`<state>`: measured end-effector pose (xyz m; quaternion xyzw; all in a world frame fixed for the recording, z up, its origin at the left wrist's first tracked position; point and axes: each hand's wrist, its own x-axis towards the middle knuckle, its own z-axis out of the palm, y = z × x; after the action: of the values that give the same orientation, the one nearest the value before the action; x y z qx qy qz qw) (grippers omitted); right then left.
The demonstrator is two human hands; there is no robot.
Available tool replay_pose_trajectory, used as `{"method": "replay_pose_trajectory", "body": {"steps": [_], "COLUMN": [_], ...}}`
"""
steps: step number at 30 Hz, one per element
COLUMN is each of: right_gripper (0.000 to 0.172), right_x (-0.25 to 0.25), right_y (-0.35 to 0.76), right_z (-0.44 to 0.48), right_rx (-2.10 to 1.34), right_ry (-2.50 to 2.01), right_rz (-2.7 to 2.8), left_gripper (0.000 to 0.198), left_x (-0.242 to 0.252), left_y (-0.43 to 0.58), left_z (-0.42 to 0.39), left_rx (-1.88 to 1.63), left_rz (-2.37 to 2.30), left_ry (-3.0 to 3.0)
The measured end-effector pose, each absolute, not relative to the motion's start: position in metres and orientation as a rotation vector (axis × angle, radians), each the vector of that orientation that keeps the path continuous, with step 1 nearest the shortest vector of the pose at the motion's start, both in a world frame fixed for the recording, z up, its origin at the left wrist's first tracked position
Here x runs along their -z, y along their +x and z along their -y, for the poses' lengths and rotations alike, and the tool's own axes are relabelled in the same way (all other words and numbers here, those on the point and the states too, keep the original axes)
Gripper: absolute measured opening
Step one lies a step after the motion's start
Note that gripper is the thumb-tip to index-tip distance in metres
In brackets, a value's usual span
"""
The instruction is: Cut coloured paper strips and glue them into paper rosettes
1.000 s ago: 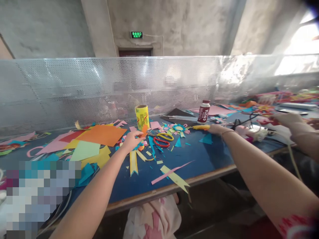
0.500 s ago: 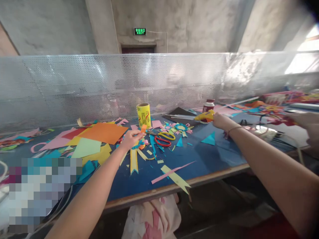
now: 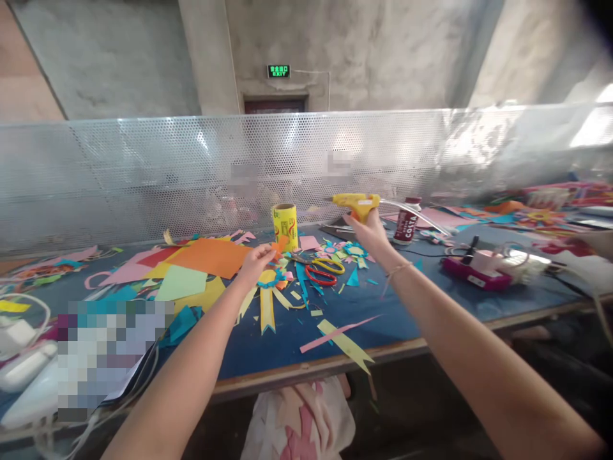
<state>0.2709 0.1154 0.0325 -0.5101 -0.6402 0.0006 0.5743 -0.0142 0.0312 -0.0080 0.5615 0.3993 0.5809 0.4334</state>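
Observation:
My left hand [image 3: 258, 262] pinches a small orange paper piece [image 3: 280, 246] above a blue-edged paper rosette [image 3: 269, 277], whose yellow and white ribbon tails [image 3: 267, 312] lie on the blue table. In my right hand [image 3: 368, 229] is a yellow glue gun [image 3: 357, 202], raised over the table with its nozzle pointing left and a clear stick trailing from its back. Between the hands lie red-handled scissors [image 3: 320, 276] and yellow-handled scissors [image 3: 328, 264]. Behind them stands a yellow roll [image 3: 285, 227].
Coloured sheets [image 3: 204, 257] lie at the left. A brown bottle [image 3: 407, 221] stands behind my right hand, and a magenta power strip [image 3: 474, 275] with cables sits at the right. Green and pink strips [image 3: 345, 342] lie near the front edge. Another person's hand [image 3: 598, 244] is at far right.
My right hand has lifted the glue gun and brought it left, away from the bottle's front. My left hand still pinches the orange piece. The view has shifted slightly.

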Motion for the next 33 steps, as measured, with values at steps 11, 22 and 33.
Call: {"method": "replay_pose_trajectory", "body": {"steps": [11, 22, 33], "right_gripper": [0.042, 0.021, 0.020], "right_x": [0.021, 0.027, 0.024], "right_y": [0.245, 0.247, 0.246], "right_z": [-0.104, -0.105, -0.101], "right_rx": [0.135, 0.388, 0.364], "right_ry": [-1.356, -1.324, -1.366], "right_rz": [1.566, 1.805, 1.955], "left_gripper": [0.047, 0.037, 0.036], "left_x": [0.019, 0.029, 0.024], "left_y": [-0.014, -0.008, -0.003], "left_z": [-0.041, -0.043, -0.036], "left_rx": [-1.311, -1.114, -1.130], "left_rz": [-1.129, -1.305, -1.295], "left_ry": [1.604, 1.977, 1.999]}}
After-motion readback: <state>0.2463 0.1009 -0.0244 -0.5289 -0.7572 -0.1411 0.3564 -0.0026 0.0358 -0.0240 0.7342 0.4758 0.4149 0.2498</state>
